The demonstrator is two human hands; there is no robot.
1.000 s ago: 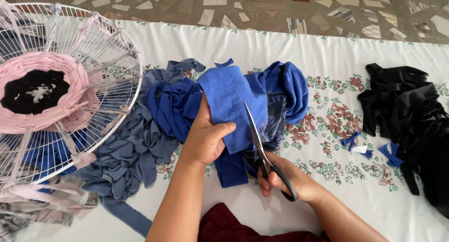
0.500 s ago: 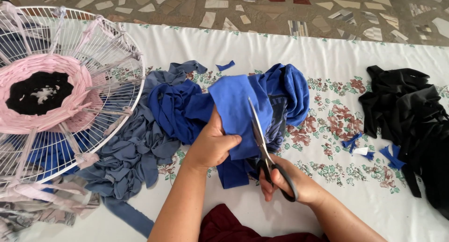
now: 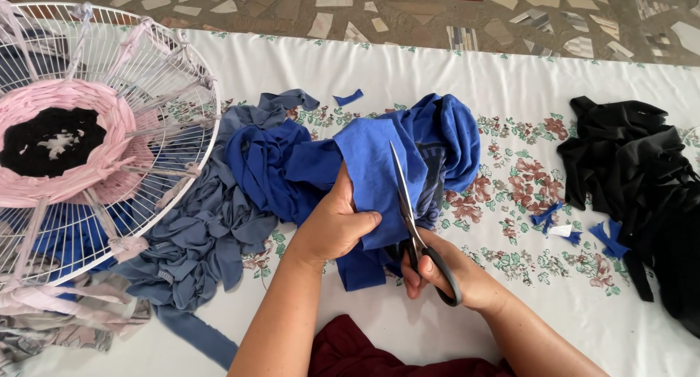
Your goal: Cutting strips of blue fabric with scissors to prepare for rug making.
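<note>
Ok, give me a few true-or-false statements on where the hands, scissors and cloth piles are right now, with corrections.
1. The right hand holds the scissors. True.
2. The left hand grips the black cloth pile. False: it grips the bright blue cloth; the black cloth pile lies untouched at far right.
3. The scissor blades lie against the blue cloth. True.
4. The white wire fan guard sits to the right of the hands. False: it is at the left, with pink and black weaving in its middle.
5. A grey-blue strip pile lies between the guard and the blue cloth. True.
</note>
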